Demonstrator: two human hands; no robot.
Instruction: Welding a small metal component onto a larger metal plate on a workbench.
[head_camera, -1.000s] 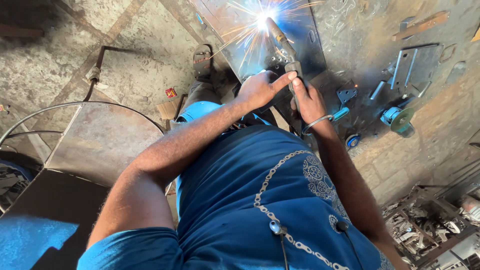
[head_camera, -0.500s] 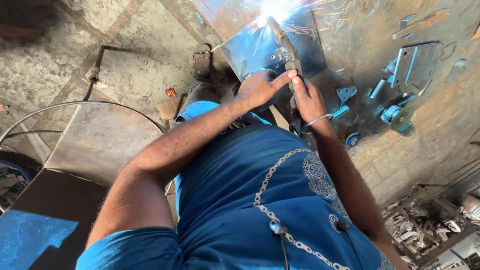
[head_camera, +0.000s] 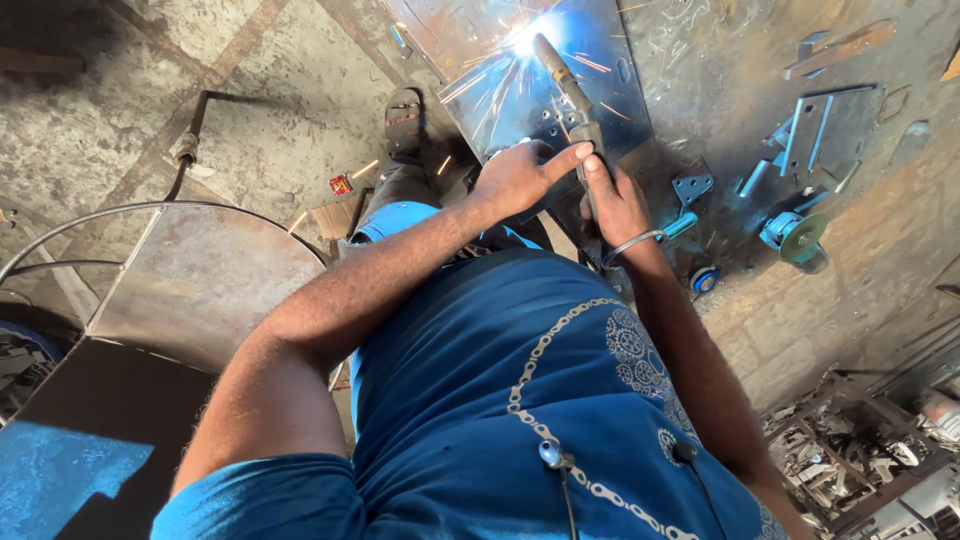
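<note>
Near the top edge of the tilted grey steel sheet (head_camera: 545, 100), my long dark welding torch (head_camera: 572, 95) throws a bright blue-white arc and a fan of sparks. My right hand (head_camera: 618, 205) is wrapped tight round the torch handle, a thin metal bangle on its wrist, and my left hand (head_camera: 520, 175) steadies it from the side, fingers laid along the barrel and closed against it. The sheet stands on the stained concrete floor (head_camera: 250, 110), with my sandalled foot (head_camera: 403, 122) just beside its lower left corner. Small blue steel brackets (head_camera: 692, 186) and a green-disc angle grinder (head_camera: 795, 238) lie to the right. I judge the sparks the main hazard: both hands are bare and near the arc, and my open sandal could catch hot spatter.
</note>
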